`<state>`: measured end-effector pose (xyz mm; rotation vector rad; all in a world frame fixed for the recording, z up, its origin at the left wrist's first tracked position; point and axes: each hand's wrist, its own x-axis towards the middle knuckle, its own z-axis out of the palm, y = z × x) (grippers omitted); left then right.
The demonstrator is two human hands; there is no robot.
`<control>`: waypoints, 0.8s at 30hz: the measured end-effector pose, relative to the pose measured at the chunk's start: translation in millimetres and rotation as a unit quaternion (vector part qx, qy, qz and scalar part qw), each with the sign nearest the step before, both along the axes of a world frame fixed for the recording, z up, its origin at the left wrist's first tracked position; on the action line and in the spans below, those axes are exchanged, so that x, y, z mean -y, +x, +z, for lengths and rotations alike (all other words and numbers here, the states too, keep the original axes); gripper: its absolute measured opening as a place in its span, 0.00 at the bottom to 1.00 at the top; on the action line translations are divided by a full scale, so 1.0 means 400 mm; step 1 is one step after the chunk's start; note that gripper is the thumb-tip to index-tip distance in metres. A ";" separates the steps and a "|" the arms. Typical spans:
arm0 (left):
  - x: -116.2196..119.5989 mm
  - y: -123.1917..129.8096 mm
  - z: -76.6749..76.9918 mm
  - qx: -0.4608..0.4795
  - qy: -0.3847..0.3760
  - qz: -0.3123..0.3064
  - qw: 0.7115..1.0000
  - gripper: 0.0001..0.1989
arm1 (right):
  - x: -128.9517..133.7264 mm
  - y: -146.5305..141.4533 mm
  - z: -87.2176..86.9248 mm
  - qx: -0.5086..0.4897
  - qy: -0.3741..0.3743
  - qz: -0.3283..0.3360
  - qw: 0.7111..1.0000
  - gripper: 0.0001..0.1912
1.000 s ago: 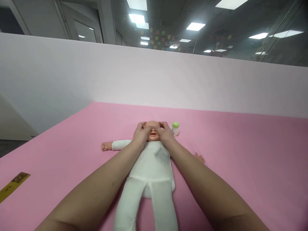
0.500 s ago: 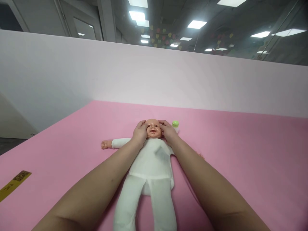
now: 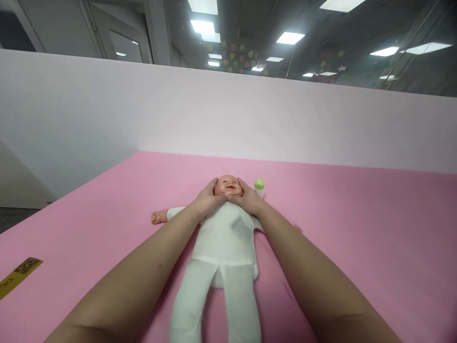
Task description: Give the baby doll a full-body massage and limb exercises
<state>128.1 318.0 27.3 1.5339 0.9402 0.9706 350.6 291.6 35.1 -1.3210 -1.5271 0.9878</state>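
Note:
A baby doll (image 3: 224, 238) with a white cloth body lies face up, its head away from me and its legs toward me. My left hand (image 3: 209, 200) cups one side of the doll's head, thumb under the chin. Against the other side, my right hand (image 3: 250, 200) mirrors it, the two thumbs almost meeting below the mouth. Both hands are closed around the head. The fingertips behind it are partly hidden. One doll arm stretches out to the left; my right forearm covers most of the other. Just beyond my right hand stands a small bottle (image 3: 259, 185) with a green cap.
A pink padded surface (image 3: 339, 219) lies under everything. White panels (image 3: 250, 114) border it at the back and left. A yellow strip with a printed code (image 3: 21, 276) is stuck near the left edge.
My thumbs have moved from the sides of the doll's face down to beneath its chin. The head has tilted slightly back and to the right.

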 end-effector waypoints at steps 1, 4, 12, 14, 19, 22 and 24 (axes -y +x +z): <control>0.002 0.003 0.000 -0.028 0.021 0.019 0.999 0.56 | 0.000 -0.004 -0.002 0.003 0.003 -0.005 1.000 0.63; 0.006 0.007 -0.004 -0.100 0.073 0.070 0.990 0.52 | 0.001 -0.015 -0.004 0.002 0.009 -0.016 1.000 0.63; -0.013 -0.009 -0.028 -0.049 0.065 0.048 0.996 0.53 | 0.011 -0.015 0.005 -0.031 0.011 -0.012 0.999 0.59; -0.014 -0.009 -0.031 -0.036 0.061 0.055 0.996 0.53 | 0.013 -0.011 0.009 -0.054 0.011 -0.011 0.998 0.55; -0.014 -0.005 -0.034 -0.014 0.049 0.071 0.996 0.53 | 0.015 0.003 0.017 -0.023 0.014 0.009 1.000 0.47; -0.020 -0.005 -0.040 0.005 0.039 0.071 0.997 0.49 | 0.011 0.007 0.010 -0.004 0.028 0.011 1.000 0.44; -0.027 -0.005 -0.047 0.032 0.027 0.069 0.997 0.46 | 0.007 0.005 0.001 -0.027 0.032 0.011 0.999 0.40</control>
